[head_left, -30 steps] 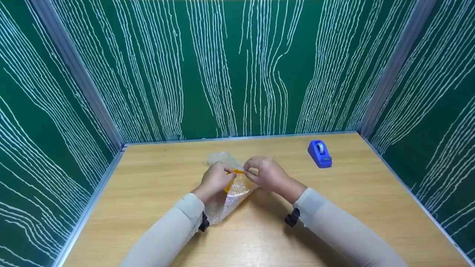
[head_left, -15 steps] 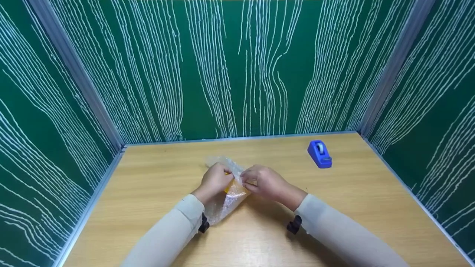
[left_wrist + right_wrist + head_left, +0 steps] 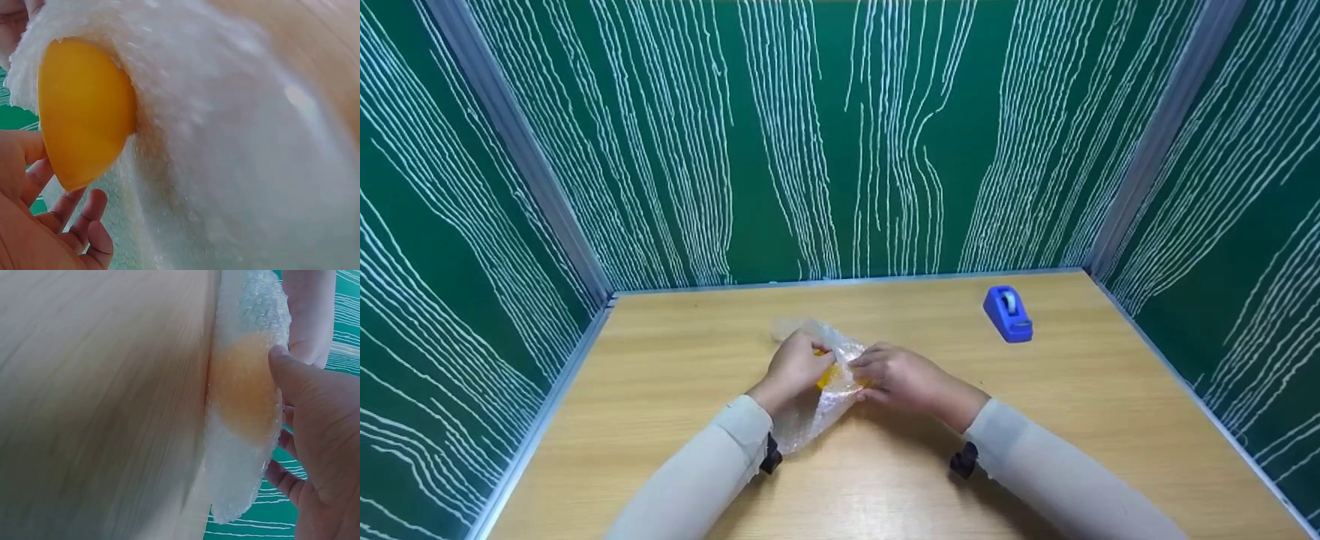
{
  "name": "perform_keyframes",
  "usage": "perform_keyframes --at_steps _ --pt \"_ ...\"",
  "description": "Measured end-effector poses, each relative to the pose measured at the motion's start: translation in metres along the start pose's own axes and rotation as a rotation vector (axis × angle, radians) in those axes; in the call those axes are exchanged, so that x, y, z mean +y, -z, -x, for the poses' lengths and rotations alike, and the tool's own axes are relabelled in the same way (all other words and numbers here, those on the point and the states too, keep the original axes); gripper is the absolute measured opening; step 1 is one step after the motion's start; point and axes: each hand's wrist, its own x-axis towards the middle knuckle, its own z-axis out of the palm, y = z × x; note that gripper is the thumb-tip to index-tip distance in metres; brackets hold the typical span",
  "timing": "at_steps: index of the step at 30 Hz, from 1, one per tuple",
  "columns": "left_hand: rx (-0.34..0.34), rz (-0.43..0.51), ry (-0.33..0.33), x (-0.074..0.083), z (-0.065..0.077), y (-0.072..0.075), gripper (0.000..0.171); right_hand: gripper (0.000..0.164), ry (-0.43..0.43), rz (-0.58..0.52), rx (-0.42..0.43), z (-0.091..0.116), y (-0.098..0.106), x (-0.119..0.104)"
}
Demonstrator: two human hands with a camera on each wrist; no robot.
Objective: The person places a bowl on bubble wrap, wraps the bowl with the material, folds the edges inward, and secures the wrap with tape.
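An orange-yellow bowl (image 3: 87, 112) lies on its side within a sheet of bubble wrap (image 3: 802, 429) at the middle of the table. My left hand (image 3: 799, 365) holds the bowl by its rim, with several fingers behind it in the left wrist view. From the other side, my right hand (image 3: 901, 377) grips the bubble wrap over the bowl, its thumb pressing the film in the right wrist view. There the bowl shows only as an orange patch through the bubbles. One flap of wrap reaches past the left hand toward the back.
A blue tape dispenser (image 3: 1009, 313) stands at the back right of the wooden table (image 3: 675, 337). Green panels (image 3: 780, 187) with white wavy lines enclose the back and both sides, joined by grey metal posts (image 3: 1147, 150).
The right hand has brought the far flap of bubble wrap toward me, over the bowl's rim, and moved down along its right side. The left hand has stayed nearly in place.
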Motion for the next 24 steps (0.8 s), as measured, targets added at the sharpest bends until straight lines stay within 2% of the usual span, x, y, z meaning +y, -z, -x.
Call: perform_keyframes --at_steps 2,4,8,11,13,15,19,24 --pt "0.008 0.044 0.028 -0.001 0.001 0.002 0.018 0.041 -0.005 0.002 -0.009 0.001 0.000 0.001" --pt "0.026 0.078 0.028 -0.004 0.001 0.006 0.017 0.040 -0.004 0.001 -0.015 0.001 0.000 0.001" --pt "0.085 0.107 -0.066 -0.015 -0.005 0.019 0.016 0.034 0.042 0.013 -0.009 0.002 0.001 0.001" --pt "0.143 0.102 -0.106 -0.026 -0.014 0.029 0.025 0.030 0.081 0.031 -0.003 0.002 0.001 0.003" --pt "0.173 0.095 -0.069 -0.034 -0.021 0.033 0.034 0.030 0.085 0.036 -0.004 0.002 0.001 0.003" --pt "0.175 0.094 -0.024 -0.042 -0.028 0.037 0.045 0.029 0.084 0.041 -0.009 0.002 0.001 0.004" --pt "0.110 0.109 0.099 -0.057 -0.039 0.041 0.065 0.029 0.072 0.042 -0.017 0.003 0.001 0.004" --pt "0.068 0.130 0.164 -0.069 -0.046 0.045 0.074 0.030 0.049 0.024 -0.033 0.003 0.001 0.003"
